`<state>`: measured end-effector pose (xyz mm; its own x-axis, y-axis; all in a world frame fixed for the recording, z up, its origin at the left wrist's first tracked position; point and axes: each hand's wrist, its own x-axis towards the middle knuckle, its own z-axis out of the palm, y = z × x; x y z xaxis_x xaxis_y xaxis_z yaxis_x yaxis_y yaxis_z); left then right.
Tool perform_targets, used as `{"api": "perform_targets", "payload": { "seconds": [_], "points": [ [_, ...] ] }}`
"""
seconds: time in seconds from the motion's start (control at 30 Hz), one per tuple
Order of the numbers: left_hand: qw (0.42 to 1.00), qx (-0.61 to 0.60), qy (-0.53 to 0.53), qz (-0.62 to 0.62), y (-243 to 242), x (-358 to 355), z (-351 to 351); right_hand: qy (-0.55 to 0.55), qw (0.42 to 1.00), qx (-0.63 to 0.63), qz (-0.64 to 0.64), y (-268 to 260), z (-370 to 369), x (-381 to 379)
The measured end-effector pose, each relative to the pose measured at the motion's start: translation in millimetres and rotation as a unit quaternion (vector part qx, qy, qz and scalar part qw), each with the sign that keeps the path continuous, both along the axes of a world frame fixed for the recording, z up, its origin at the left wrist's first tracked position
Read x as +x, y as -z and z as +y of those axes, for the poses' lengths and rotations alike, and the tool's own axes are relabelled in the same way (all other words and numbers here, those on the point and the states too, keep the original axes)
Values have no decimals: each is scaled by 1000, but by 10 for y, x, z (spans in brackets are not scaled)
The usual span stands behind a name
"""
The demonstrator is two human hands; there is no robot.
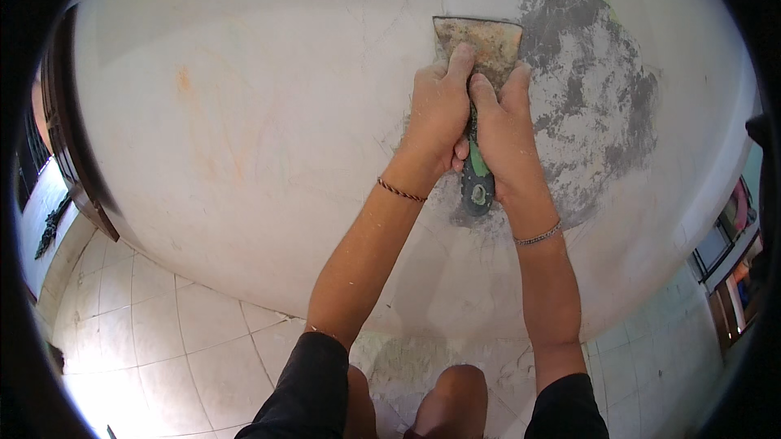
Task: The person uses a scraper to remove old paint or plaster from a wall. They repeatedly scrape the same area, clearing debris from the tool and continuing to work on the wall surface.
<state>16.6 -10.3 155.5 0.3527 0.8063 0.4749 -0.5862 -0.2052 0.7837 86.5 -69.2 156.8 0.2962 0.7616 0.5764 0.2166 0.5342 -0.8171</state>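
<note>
Both of my hands grip one paint scraper [479, 36], whose broad, stained blade lies against the white wall [274, 103]. My left hand [440, 106] wraps the scraper from the left, its thumb on the blade. On the other side, my right hand [505, 112] clasps the dark handle with green inlays [478, 192], the butt end sticking out below. The blade's upper right corner meets a stripped patch [610, 85] where grey shows through remnants of white coating. Pale dust covers my fingers.
Scraped flakes and dust [409, 353] litter the tiled floor [213, 366] at the wall's foot, near my knees [454, 396]. A dark wooden frame [76, 134] edges the wall at left. At far right stands furniture with assorted items [729, 256].
</note>
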Motion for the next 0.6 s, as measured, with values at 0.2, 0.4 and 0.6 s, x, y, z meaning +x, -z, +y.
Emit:
{"api": "perform_targets", "payload": {
  "seconds": [0.2,0.4,0.6],
  "points": [
    [1000,-15,-16,17,-29,-14,-77,9,1000,4,-1,-39,-58,-57],
    [1000,-23,-3,15,-55,-15,-52,-7,1000,-7,-26,-90,-63,-22],
    [1000,-14,-11,22,-97,-21,-38,-2,1000,7,-30,-102,-32,-23]
  ]
}}
